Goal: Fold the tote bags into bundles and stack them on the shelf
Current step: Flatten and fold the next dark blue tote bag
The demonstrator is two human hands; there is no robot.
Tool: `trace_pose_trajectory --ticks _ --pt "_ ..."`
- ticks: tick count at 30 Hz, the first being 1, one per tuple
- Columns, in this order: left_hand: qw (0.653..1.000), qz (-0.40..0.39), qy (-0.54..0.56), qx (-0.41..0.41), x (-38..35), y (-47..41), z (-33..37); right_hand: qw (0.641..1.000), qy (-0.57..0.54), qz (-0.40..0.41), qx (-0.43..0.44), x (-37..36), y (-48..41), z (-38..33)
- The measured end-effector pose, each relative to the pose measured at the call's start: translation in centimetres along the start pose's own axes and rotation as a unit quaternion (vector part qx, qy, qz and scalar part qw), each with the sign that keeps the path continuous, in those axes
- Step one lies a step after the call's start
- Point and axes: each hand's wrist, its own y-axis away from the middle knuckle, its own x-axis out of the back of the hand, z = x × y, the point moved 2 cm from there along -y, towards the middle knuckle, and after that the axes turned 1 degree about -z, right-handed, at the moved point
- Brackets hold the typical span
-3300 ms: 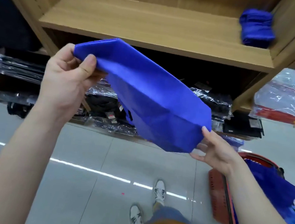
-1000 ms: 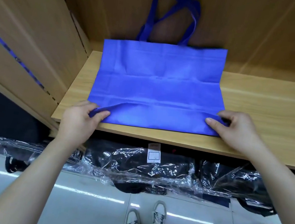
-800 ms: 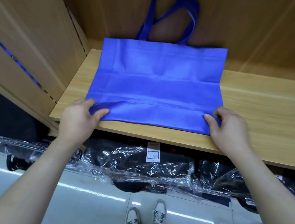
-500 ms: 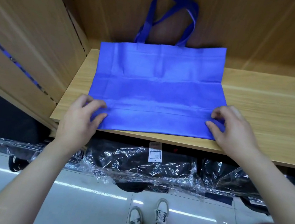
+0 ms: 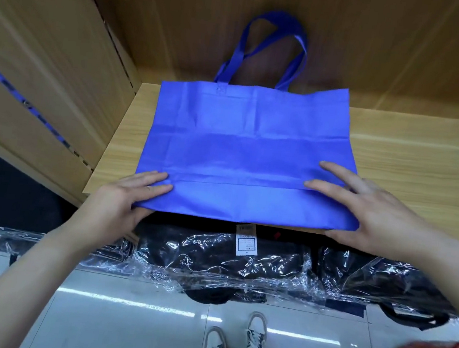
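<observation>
Blue tote bag [image 5: 243, 146] flat on shelf [image 5: 425, 169], left hand [image 5: 121, 201] and right hand [image 5: 376, 215] pressing near corners, fingers straight

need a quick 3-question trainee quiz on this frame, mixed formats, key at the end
1. True or false: the blue tote bag lies flat on the wooden shelf.
2. The bag's handles point: A) toward the person; B) toward the back wall; C) sideways, left.
3. Fill in: the left hand and the right hand touch the bag's ___ corners (near or far).
Key: 1 true; 2 B; 3 near.
</observation>
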Motion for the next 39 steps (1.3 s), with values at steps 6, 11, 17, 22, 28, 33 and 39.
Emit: trace_pose_trajectory --ticks 6,11,17,22,28,33,39 --pt "0.957 0.020 0.240 0.161 2.9 -0.6 0.4 0.986 -0.160 -0.021 -0.029 0.1 0.7 0.5" --pt "0.919 0.004 0.337 0.204 3.5 -0.1 -0.1 0.899 -0.424 -0.017 -0.109 0.5 1.6 1.2" --pt "0.877 0.116 0.399 0.242 2.7 -1.3 0.1 0.813 -0.529 0.121 -0.211 0.2 1.1 0.9" --pt "0.931 0.157 0.180 0.277 1.4 -3.1 -0.2 0.833 -0.422 0.200 -0.297 -1.1 -0.7 1.1" --pt "0.949 0.165 -0.015 0.268 0.8 -3.6 0.6 0.902 -0.098 0.179 -0.381 -1.2 -2.4 -0.6" --pt "0.921 0.213 0.043 0.322 0.6 -3.2 1.0 0.892 -0.039 0.135 -0.429 -1.3 -3.5 -0.8" --pt "0.927 0.224 0.112 0.278 0.4 -3.3 1.6 0.886 -0.028 0.233 -0.400 -1.3 -3.3 -1.2"
